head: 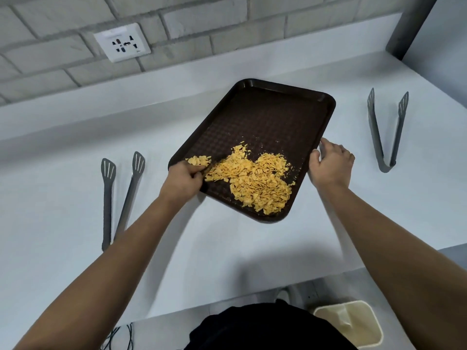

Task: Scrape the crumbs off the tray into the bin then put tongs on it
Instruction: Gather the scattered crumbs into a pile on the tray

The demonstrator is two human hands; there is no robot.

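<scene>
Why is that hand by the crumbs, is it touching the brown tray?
Touching. The head view shows the left hand gripping the dark brown plastic tray's near-left rim, fingers curled over it beside the yellow crumbs.

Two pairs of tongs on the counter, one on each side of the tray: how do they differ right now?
The left tongs lie beside the left hand, their hinge end toward the counter's front edge. The right tongs lie beyond the right hand, farther back toward the wall. The left pair looks longer and slimmer in this wide view, the right pair shorter. Both are grey, slotted, open and untouched.
</scene>
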